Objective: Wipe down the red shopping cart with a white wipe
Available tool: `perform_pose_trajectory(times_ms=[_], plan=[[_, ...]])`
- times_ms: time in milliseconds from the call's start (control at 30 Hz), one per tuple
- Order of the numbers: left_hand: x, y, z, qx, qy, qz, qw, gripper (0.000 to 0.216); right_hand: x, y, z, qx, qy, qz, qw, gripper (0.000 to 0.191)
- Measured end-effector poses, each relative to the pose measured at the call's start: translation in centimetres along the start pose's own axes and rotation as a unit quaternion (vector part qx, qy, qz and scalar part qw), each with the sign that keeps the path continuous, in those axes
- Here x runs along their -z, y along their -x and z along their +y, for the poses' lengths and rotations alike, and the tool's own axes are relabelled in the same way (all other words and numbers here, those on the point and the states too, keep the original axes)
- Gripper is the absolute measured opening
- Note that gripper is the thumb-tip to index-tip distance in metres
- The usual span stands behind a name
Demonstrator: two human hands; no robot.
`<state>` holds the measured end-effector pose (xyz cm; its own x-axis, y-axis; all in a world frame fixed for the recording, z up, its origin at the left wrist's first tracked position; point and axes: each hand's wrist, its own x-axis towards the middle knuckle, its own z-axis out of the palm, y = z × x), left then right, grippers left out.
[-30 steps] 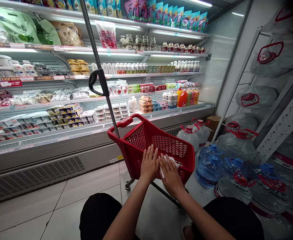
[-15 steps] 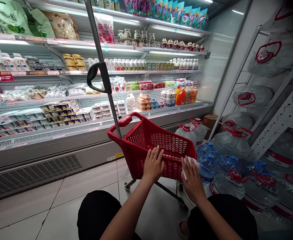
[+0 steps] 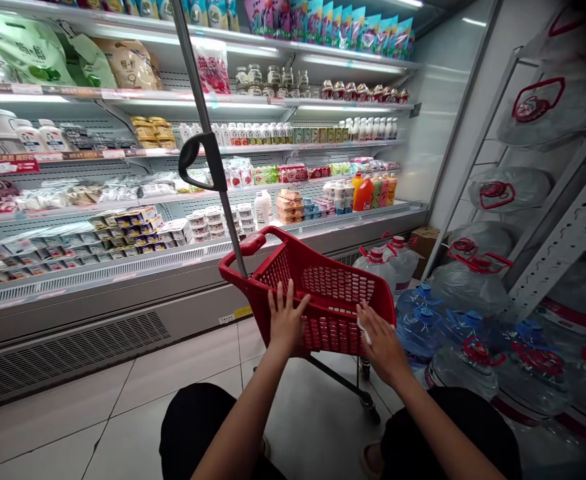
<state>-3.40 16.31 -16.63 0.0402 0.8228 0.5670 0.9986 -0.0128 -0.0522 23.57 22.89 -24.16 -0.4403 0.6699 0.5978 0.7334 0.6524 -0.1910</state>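
Observation:
A small red shopping cart [image 3: 340, 283] with a perforated plastic basket stands right before my knees. My left hand [image 3: 287, 321] lies on the near side of the basket, its fingers spread out and nothing in it. Further along that same side is my right hand [image 3: 381, 341], pressing a white wipe [image 3: 365, 329] against the rim; most of the wipe is hidden beneath the fingers. From the cart's left end rises a metal pole [image 3: 195, 73] with a black loop handle [image 3: 216, 160] on it.
Behind the cart runs a lit refrigerated shelf [image 3: 197, 257] with yogurt cups, bottles and bags. Large water bottles with red handles [image 3: 460, 367] and blue-capped bottles [image 3: 421, 320] crowd the floor on the right, near a metal rack [image 3: 563, 233]. A tiled floor [image 3: 183, 363] lies below.
My left hand has slid left along the basket's side and its fingers have spread. My right hand, with the wipe, has shifted slightly left and its fingers now lean left.

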Motion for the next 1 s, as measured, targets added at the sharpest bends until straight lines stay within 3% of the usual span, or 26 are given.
perform_pose_trajectory(times_ms=[133,267,400,467,567,667,733,800,900,1000], plan=[[-0.1,-0.4,-0.6,0.027,0.023,-0.014,0.999,0.068,-0.1,1.4,2.8,-0.074,-0.023,0.012,0.997,0.060],[-0.6,-0.4,-0.1,0.027,0.060,-0.002,0.998,0.064,-0.3,0.7,-0.2,-0.056,-0.071,0.025,0.996,0.058],[-0.2,0.0,-1.1,-0.002,0.076,0.010,0.997,0.060,1.6,-0.3,-3.6,-0.070,-0.216,-0.016,0.974,0.054],[0.3,0.2,-1.9,-0.009,0.080,0.006,0.997,0.053,3.1,-0.8,-4.2,-0.112,-0.343,-0.052,0.931,0.054],[1.4,0.0,-2.3,0.012,0.089,0.005,0.996,0.041,5.1,-1.7,-4.2,-0.172,-0.534,-0.095,0.822,0.061],[2.6,-0.4,-0.8,0.007,0.155,-0.018,0.988,0.057,6.5,-2.8,-4.4,-0.208,-0.634,-0.122,0.735,0.066],[3.4,-0.7,0.9,-0.018,0.252,-0.053,0.966,0.075,7.1,-3.6,-5.0,-0.208,-0.656,-0.146,0.711,0.067],[3.8,-0.8,2.8,-0.017,0.365,-0.073,0.928,0.079,7.4,-4.1,-5.7,-0.193,-0.660,-0.160,0.708,0.067],[3.7,-0.5,4.8,0.047,0.496,-0.079,0.864,0.064,7.5,-4.4,-6.8,-0.182,-0.668,-0.149,0.706,0.069],[3.1,0.0,5.3,0.114,0.545,-0.064,0.828,0.043,6.9,-3.6,-7.3,-0.213,-0.677,-0.132,0.691,0.065]])
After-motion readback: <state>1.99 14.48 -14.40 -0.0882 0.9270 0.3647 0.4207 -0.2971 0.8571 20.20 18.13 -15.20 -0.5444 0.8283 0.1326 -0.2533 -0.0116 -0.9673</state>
